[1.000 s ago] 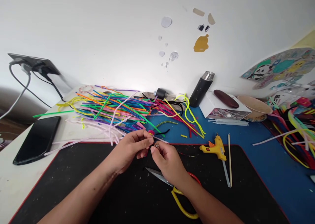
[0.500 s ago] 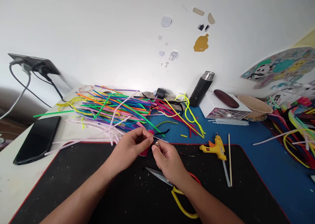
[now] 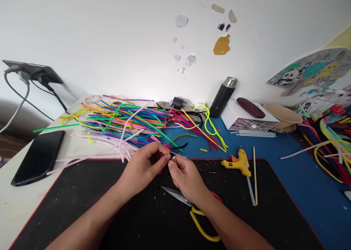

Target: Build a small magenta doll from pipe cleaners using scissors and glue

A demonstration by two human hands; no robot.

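My left hand point(image 3: 148, 165) is closed in a pinch near the far edge of the black mat point(image 3: 137, 213). Its fingertips nearly meet those of my right hand point(image 3: 185, 175), which is also closed. Whatever sits between the fingertips is too small to name; a small shiny piece shows at my right fingers. A dark pink fuzzy item point(image 3: 167, 146) shows just behind my left fingers, mostly hidden. Scissors point(image 3: 178, 196) with yellow and red handles lie partly beneath my right hand and wrist.
Many coloured pipe cleaners point(image 3: 131, 120) lie beyond my hands. A yellow glue gun point(image 3: 242, 163) and a wooden stick point(image 3: 255, 176) are at the right. Farther back stand a black flask point(image 3: 222, 98) and a white box point(image 3: 233, 114). A phone point(image 3: 38, 156) lies at the left.
The whole view has shifted slightly, so most objects appear a little farther left. Both hands keep nearly the same pose, and less of the dark pink item shows below the fingertips.
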